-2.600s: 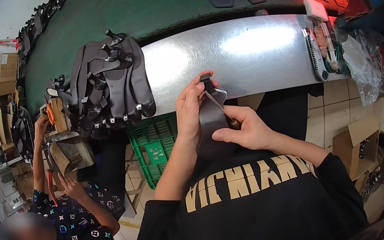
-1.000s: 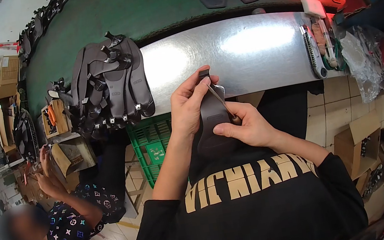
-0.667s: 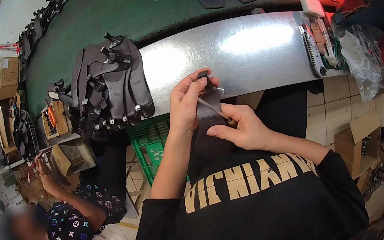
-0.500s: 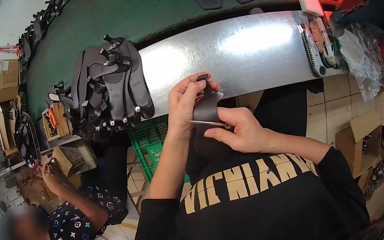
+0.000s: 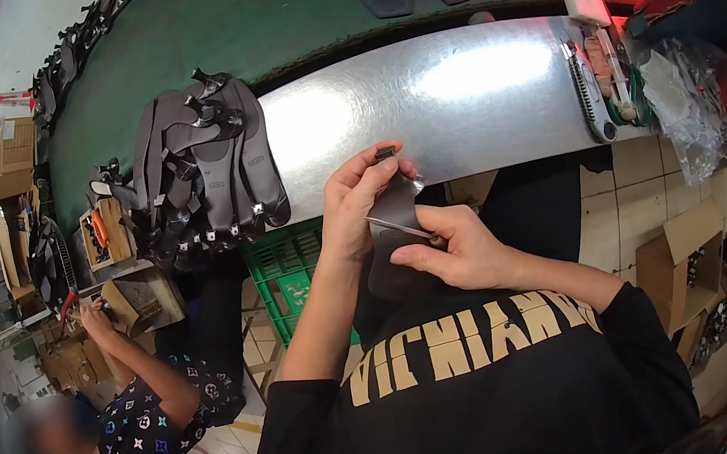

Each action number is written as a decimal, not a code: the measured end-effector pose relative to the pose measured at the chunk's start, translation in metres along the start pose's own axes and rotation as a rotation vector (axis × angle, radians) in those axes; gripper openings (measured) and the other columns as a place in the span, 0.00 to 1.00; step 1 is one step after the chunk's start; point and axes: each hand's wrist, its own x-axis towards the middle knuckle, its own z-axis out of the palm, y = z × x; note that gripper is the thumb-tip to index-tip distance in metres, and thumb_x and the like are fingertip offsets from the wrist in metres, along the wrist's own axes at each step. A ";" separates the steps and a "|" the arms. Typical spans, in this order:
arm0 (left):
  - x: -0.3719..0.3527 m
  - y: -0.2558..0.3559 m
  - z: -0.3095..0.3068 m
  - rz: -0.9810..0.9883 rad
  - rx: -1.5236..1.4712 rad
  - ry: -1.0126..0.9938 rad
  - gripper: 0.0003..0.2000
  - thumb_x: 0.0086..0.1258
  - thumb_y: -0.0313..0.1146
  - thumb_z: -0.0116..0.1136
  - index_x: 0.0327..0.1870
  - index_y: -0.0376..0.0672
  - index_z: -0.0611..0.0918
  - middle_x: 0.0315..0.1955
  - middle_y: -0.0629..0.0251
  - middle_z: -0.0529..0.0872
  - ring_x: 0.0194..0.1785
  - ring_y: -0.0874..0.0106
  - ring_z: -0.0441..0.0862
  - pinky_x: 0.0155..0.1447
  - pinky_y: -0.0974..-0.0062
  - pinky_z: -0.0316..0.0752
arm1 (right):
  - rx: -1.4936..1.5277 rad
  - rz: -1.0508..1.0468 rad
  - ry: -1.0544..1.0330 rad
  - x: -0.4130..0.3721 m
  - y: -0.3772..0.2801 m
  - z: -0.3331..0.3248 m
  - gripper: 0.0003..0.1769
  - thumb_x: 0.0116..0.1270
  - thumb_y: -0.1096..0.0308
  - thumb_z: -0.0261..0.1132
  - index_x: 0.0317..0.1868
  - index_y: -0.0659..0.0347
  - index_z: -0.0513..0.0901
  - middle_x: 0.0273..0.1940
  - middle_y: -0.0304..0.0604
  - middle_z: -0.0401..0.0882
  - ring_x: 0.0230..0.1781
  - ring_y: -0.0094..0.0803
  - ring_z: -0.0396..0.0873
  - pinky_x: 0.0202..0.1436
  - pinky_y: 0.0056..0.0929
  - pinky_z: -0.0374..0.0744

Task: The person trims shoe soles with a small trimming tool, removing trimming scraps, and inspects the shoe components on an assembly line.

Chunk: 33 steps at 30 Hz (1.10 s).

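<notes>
My left hand (image 5: 355,202) is closed around the upper end of a dark shoe sole (image 5: 394,251), with a small black piece (image 5: 384,154) poking out between thumb and fingers. The sole hangs down in front of my dark clothes. Lower down, my right hand (image 5: 467,247) is closed on a thin metal rod-like tool (image 5: 394,224), which lies across the sole and points to the left. Its short brownish end (image 5: 436,241) shows by my fingers. What kind of tool this is, I cannot make out.
A metal worktop (image 5: 422,118) lies ahead, with a pile of dark heeled soles (image 5: 220,164) at its left. At its right are a cutter knife (image 5: 587,92) and plastic bag (image 5: 697,108). A green crate (image 5: 281,278) stands below. A co-worker (image 5: 140,410) sits at left.
The sole has tilted, showing more of its flat face below the tool. My hands have shifted slightly. The co-worker's hand has moved a little.
</notes>
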 end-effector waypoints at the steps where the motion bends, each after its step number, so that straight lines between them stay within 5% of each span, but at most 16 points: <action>1: 0.000 -0.001 0.000 -0.003 -0.018 -0.003 0.14 0.67 0.29 0.58 0.51 0.33 0.80 0.34 0.59 0.86 0.38 0.74 0.83 0.43 0.79 0.78 | 0.028 0.008 0.005 -0.001 -0.002 0.001 0.12 0.65 0.66 0.69 0.34 0.66 0.77 0.21 0.38 0.74 0.23 0.18 0.70 0.27 0.23 0.70; 13: 0.001 0.002 0.000 0.019 0.043 0.069 0.14 0.67 0.31 0.54 0.49 0.32 0.79 0.32 0.57 0.85 0.37 0.71 0.83 0.45 0.77 0.78 | -0.197 -0.138 0.047 0.000 0.014 0.004 0.16 0.65 0.66 0.68 0.28 0.66 0.71 0.20 0.38 0.70 0.21 0.19 0.66 0.23 0.28 0.67; 19: 0.000 -0.005 0.001 0.054 -0.022 0.110 0.21 0.73 0.42 0.45 0.51 0.32 0.80 0.30 0.63 0.83 0.39 0.74 0.80 0.48 0.76 0.72 | 0.164 0.048 -0.006 -0.002 0.001 -0.013 0.15 0.72 0.63 0.60 0.31 0.65 0.73 0.21 0.32 0.66 0.24 0.16 0.62 0.27 0.21 0.64; 23: -0.009 -0.008 0.005 0.084 0.086 0.117 0.29 0.76 0.52 0.36 0.55 0.32 0.79 0.28 0.68 0.80 0.39 0.74 0.78 0.48 0.76 0.70 | 0.109 0.087 0.203 -0.004 0.000 -0.037 0.15 0.78 0.65 0.47 0.44 0.65 0.79 0.26 0.33 0.68 0.26 0.19 0.66 0.30 0.20 0.67; 24: -0.008 -0.013 0.006 0.066 0.061 0.109 0.31 0.77 0.53 0.34 0.55 0.32 0.79 0.28 0.68 0.80 0.39 0.74 0.77 0.48 0.76 0.70 | -0.090 0.005 0.193 -0.002 0.002 -0.043 0.16 0.76 0.69 0.50 0.56 0.64 0.78 0.27 0.34 0.71 0.26 0.19 0.67 0.32 0.20 0.69; 28: -0.007 -0.019 0.010 -0.043 -0.015 0.017 0.39 0.76 0.63 0.24 0.57 0.32 0.79 0.28 0.68 0.79 0.36 0.76 0.75 0.46 0.78 0.69 | -0.008 0.083 0.110 -0.002 -0.006 -0.042 0.27 0.70 0.76 0.55 0.70 0.53 0.70 0.28 0.35 0.75 0.27 0.20 0.69 0.38 0.21 0.73; 33: -0.014 -0.015 0.023 -0.112 -0.043 0.039 0.47 0.71 0.71 0.22 0.55 0.30 0.80 0.24 0.71 0.77 0.29 0.77 0.73 0.38 0.82 0.69 | 0.000 0.091 0.070 0.000 -0.003 -0.041 0.27 0.70 0.77 0.55 0.69 0.53 0.71 0.28 0.32 0.74 0.26 0.19 0.67 0.36 0.20 0.72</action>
